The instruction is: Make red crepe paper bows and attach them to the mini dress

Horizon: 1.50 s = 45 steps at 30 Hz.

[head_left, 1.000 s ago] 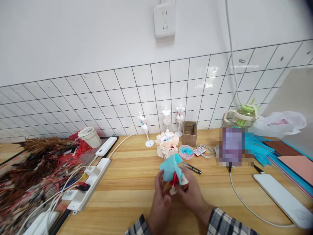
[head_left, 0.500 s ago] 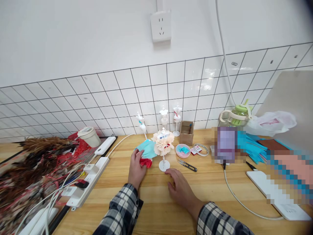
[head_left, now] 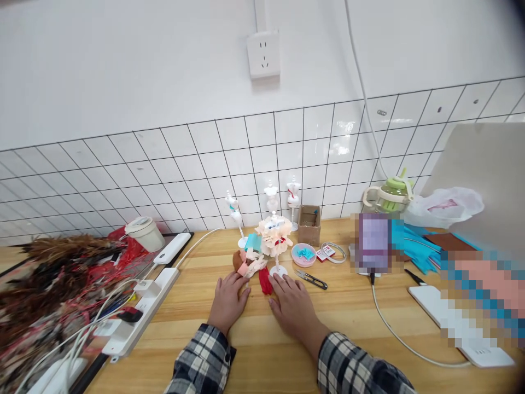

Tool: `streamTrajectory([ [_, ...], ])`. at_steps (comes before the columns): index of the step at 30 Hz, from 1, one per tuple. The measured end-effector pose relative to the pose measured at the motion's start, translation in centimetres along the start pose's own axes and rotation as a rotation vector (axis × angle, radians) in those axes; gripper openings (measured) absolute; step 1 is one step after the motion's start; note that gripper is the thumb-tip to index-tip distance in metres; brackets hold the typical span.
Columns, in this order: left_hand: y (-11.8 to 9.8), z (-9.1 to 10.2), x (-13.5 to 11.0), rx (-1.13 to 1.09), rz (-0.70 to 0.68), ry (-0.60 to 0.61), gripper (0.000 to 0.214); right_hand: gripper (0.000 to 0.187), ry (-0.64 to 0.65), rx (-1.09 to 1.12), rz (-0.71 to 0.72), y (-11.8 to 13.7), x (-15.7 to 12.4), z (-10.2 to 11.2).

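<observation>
My left hand (head_left: 228, 300) lies flat on the wooden table, fingers stretched, tips beside the peach and pink fabric pieces (head_left: 251, 267). My right hand (head_left: 292, 303) is also flat and open, its fingertips at the round base of the front doll mannequin stand (head_left: 279, 270). That mannequin wears a ruffled peach garment (head_left: 274, 236) with a red bit on its front. Between my hands and the stand lies a red cloth (head_left: 266, 282). A light blue cloth (head_left: 253, 242) rests behind the pink pieces. Neither hand visibly holds anything.
Three white mannequins (head_left: 293, 194) stand behind, by a cardboard box (head_left: 309, 225). Thread snips (head_left: 311, 279) and a pink dish (head_left: 304, 255) of blue scraps are to the right. Leftward are a power strip (head_left: 141, 314) and feathers (head_left: 36, 295). A phone (head_left: 374, 241) charges at right.
My left hand has let go of the blue and red cloths and now lies flat. Peach and pink pieces show beside the stand; the red cloth is farther right. My right fingers have straightened.
</observation>
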State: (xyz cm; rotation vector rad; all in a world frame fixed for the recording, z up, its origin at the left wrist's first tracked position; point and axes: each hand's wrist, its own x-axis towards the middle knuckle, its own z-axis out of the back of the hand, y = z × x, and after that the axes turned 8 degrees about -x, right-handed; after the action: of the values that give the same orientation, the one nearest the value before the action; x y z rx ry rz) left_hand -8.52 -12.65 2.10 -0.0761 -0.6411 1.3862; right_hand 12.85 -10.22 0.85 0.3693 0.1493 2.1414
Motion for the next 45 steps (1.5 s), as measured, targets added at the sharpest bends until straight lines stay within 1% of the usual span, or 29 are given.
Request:
streamTrajectory([
  [3,-0.2,-0.3,0.2,-0.056,0.005,-0.023,0.009,0.048,-0.024,-0.039,-0.077,-1.5,0.6,-0.1],
  [6,-0.1,-0.4,0.4,-0.09,-0.017,-0.089,0.009,0.043,-0.047,-0.035,-0.089,-2.5,1.0,0.3],
  [9,0.5,-0.3,0.4,-0.098,0.035,-0.237,0.017,0.037,-0.114,-0.015,-0.049,-2.5,0.8,1.2],
  [11,0.8,-0.1,0.3,-0.089,0.093,-0.36,0.025,0.035,-0.15,0.01,0.02,-1.9,0.4,1.8],
  [12,0.9,-0.1,0.4,-0.085,0.105,-0.399,0.028,0.035,-0.152,0.026,0.066,-1.6,0.2,2.0],
  [13,0.9,-0.1,0.5,-0.08,0.092,-0.391,0.029,0.036,-0.139,0.041,0.116,-1.4,0.0,2.2],
  [14,0.8,-0.2,0.6,-0.068,0.065,-0.335,0.029,0.036,-0.111,0.054,0.169,-1.1,-0.2,2.3],
  [16,0.5,-0.5,0.9,-0.009,0.026,-0.165,0.031,0.034,-0.048,0.066,0.262,-0.9,-0.3,2.3],
  [17,0.4,-0.6,1.1,0.039,0.041,-0.103,0.034,0.03,-0.025,0.067,0.297,-0.8,-0.3,2.3],
  [18,0.4,-0.8,1.2,0.091,0.088,-0.104,0.038,0.026,-0.01,0.065,0.322,-0.9,-0.2,2.2],
  [20,0.6,-0.8,1.2,0.162,0.165,-0.211,0.046,0.018,0.002,0.058,0.328,-1.1,-0.1,2.0],
  [22,1.0,-0.4,1.0,0.172,0.173,-0.314,0.05,0.016,0.011,0.06,0.266,-1.5,0.0,1.7],
  [24,0.9,0.1,0.5,0.142,0.136,-0.354,0.047,0.019,0.006,0.081,0.171,-2.0,0.1,1.5],
  [26,0.2,0.5,0.0,0.099,0.074,-0.313,0.038,0.023,-0.026,0.107,0.088,-2.4,0.0,1.4],
  [28,-0.8,0.5,-0.4,0.059,-0.029,-0.166,0.027,0.024,-0.073,0.123,0.046,-2.5,-0.1,1.6],
  [30,-1.7,0.3,-0.6,0.048,-0.141,0.022,0.023,0.026,-0.101,0.132,0.082,-2.4,-0.4,1.9],
  [31,-1.9,0.1,-0.7,0.062,-0.171,0.083,0.023,0.026,-0.1,0.13,0.122,-2.3,-0.7,2.1],
  [32,-2.0,0.0,-0.7,0.091,-0.176,0.108,0.023,0.025,-0.088,0.119,0.161,-2.2,-0.9,2.3],
  [33,-1.8,-0.1,-0.6,0.131,-0.151,0.092,0.024,0.024,-0.069,0.103,0.188,-2.1,-1.2,2.4],
  [36,-1.1,0.2,-0.3,0.241,-0.022,-0.091,0.031,0.021,-0.023,0.062,0.178,-2.5,-2.3,2.7],
  [38,-1.1,0.5,-0.4,0.201,0.012,-0.197,0.036,0.018,-0.009,0.096,0.148,-3.2,-3.0,2.8],
  [39,-1.4,0.6,-0.5,0.134,0.027,-0.214,0.036,0.018,-0.007,0.133,0.128,-3.5,-3.3,2.8],
  [40,-2.1,0.6,-0.8,0.041,0.046,-0.196,0.035,0.018,-0.014,0.18,0.098,-3.7,-3.6,2.9],
  [41,-2.9,0.4,-1.2,-0.072,0.093,-0.146,0.034,0.019,-0.035,0.239,0.058,-3.9,-3.7,2.9],
  [42,-3.9,0.1,-1.7,-0.191,0.184,-0.055,0.038,0.019,-0.069,0.31,0.013,-3.9,-3.8,2.9],
  [43,-5.0,-0.4,-2.2,-0.318,0.254,0.083,0.047,0.02,-0.115,0.393,-0.031,-3.8,-3.8,2.9],
  [44,-6.1,-0.9,-2.7,-0.447,0.294,0.202,0.054,0.02,-0.161,0.49,-0.071,-3.6,-3.8,2.9],
  [45,-7.2,-1.5,-3.1,-0.56,0.309,0.251,0.051,0.019,-0.195,0.596,-0.105,-3.3,-3.8,2.9],
])
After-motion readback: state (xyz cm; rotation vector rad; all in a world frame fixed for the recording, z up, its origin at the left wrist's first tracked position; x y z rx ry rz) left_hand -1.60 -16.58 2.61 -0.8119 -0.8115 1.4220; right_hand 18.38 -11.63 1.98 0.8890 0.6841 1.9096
